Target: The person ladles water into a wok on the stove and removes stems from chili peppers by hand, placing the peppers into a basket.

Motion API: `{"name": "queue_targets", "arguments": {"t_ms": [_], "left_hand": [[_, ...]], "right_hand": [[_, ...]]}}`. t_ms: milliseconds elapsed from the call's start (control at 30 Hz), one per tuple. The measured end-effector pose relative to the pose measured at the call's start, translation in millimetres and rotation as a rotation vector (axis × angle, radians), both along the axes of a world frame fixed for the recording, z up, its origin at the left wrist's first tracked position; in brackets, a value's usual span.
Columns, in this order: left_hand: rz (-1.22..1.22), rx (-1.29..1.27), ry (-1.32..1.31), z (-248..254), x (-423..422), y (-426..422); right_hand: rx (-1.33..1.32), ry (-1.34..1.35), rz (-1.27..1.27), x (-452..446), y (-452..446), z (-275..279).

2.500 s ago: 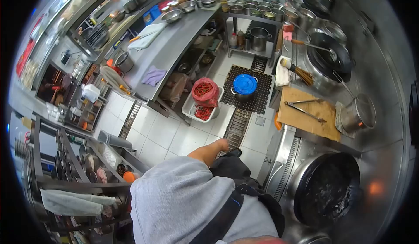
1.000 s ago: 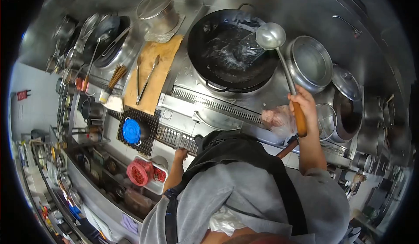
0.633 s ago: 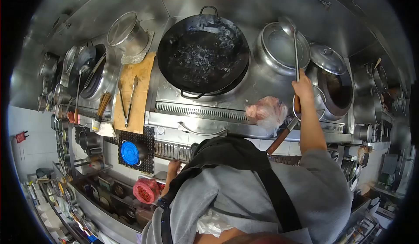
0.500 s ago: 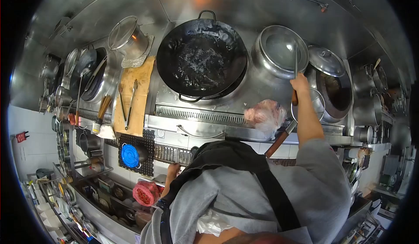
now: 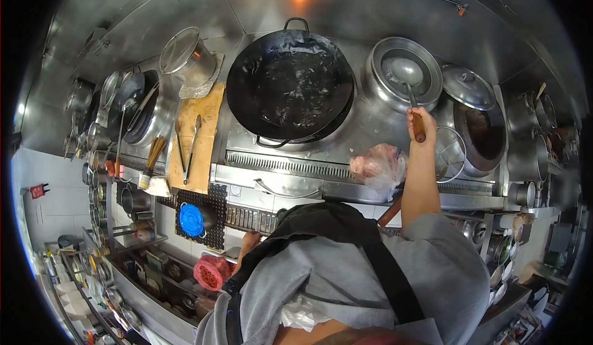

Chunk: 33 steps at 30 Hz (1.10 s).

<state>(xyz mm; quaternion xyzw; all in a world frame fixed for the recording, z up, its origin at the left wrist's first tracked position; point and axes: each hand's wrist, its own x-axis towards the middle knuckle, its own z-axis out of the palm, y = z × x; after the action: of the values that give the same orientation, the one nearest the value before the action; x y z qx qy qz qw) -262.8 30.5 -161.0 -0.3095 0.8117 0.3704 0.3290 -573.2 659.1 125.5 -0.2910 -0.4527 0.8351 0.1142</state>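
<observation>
My right hand (image 5: 422, 121) is wrapped round the wooden handle of a ladle (image 5: 406, 71). The ladle's round metal bowl is at the mouth of a wide metal pot (image 5: 378, 84); how deep it sits in the liquid is hard to tell. Just in front of that pot lies a clear plastic bag (image 5: 378, 167) with something pinkish in it. Low by my body on the left, my left hand (image 5: 249, 242) shows only in part, and its fingers cannot be made out. A large black wok (image 5: 290, 85) with wet-looking contents stands left of the pot.
A lidded pot (image 5: 469, 88) and a wire-rimmed strainer (image 5: 450, 155) are at the right. Tongs (image 5: 192, 147) lie on a brown board (image 5: 204, 107) left of the wok. A blue-lidded container (image 5: 191, 220) and a red bag (image 5: 211, 273) sit lower left.
The ladle has turned so its bowl now shows round over the pot. My right hand has moved slightly down and left with it. The whole view has shifted a little.
</observation>
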Motion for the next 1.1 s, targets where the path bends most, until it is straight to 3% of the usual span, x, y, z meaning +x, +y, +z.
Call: {"name": "queue_targets", "arguments": {"t_ms": [67,267,333,400,467,533,600,633,667,767,833,1067,1100], "left_hand": [[-0.288,-0.175,-0.010,34.1,-7.3,11.1],[0.010,-0.107,-0.053,97.2,-43.5,45.8],[-0.021,-0.124,-0.009,37.9,-41.9,20.9],[-0.665,-0.293,0.303,-22.5,-34.7,-3.3],[-0.236,-0.135,0.028,-6.3,-47.7,13.2],[-0.129,-0.032,-0.049,-23.2,-47.5,10.5],[-0.568,-0.267,0.048,-46.3,-43.4,7.4],[-0.616,-0.222,0.071,-29.0,-43.2,10.4],[-0.306,-0.174,-0.051,-13.0,-41.7,20.3],[-0.327,-0.141,0.043,-17.6,-24.5,14.1],[-0.066,-0.087,-0.113,18.4,-23.9,24.7],[-0.029,-0.088,-0.044,58.9,-13.1,29.3],[0.026,-0.077,-0.050,61.2,-14.2,31.1]], "right_hand": [[0.039,0.090,0.022,19.9,-17.6,32.1],[0.065,0.121,0.167,38.7,-24.2,72.4],[0.068,0.125,0.258,44.2,-26.2,79.6],[0.009,0.200,0.378,53.2,-35.9,93.5],[-0.013,0.192,0.430,61.3,-51.1,105.9],[-0.032,0.166,0.465,66.5,-61.5,106.7],[-0.042,0.157,0.535,70.1,-73.5,106.6],[0.014,0.123,0.564,73.3,-84.0,109.3],[0.068,0.092,0.588,76.4,-90.3,109.9],[0.208,0.023,0.670,75.1,-107.3,106.6],[0.275,0.032,0.758,67.8,-107.1,94.5],[0.635,0.071,0.605,33.9,-70.1,64.8],[0.785,0.033,0.562,28.1,-62.5,64.1]]}}
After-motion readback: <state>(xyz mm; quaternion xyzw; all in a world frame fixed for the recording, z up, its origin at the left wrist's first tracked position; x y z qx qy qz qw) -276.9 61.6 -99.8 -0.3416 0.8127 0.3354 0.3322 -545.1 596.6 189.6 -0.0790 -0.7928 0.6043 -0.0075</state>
